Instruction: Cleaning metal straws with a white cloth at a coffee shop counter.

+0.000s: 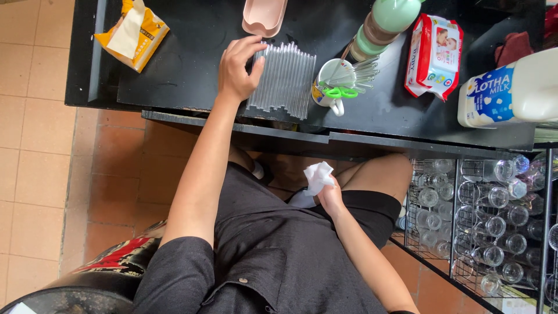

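A black counter (192, 64) runs across the top of the view above a floor of orange-brown tiles (35, 151), and the person sits below it in dark clothes, knees under the counter edge. Nearest, at about five o'clock from the picture's centre, the right hand (331, 197) rests over the lap with its fingers closed around a crumpled white tissue (318, 175), which sticks up out of the fist. Out at three to four o'clock, wire racks (482, 232) under the counter hold rows of clear glass jars. Farther off, at eleven o'clock, the left hand (237, 70) reaches up onto the counter, fingers loosely curled and spread, fingertips and thumb touching the left edge of a flat row of clear glass tubes (283, 81) lying side by side; it touches them but does not have them clasped. Just beside the tubes at one o'clock stands a white mug (332, 87) holding thin metal sticks and green-handled scissors (340, 92). Beyond it stands a pale green stacked container (386, 23), with a red-and-white pack of wipes (435, 53) to its right and a large white milk jug (511, 90) at two o'clock. At the far edge, a pink tray (264, 16) lies at twelve o'clock and a yellow tissue pack (132, 32) at ten.
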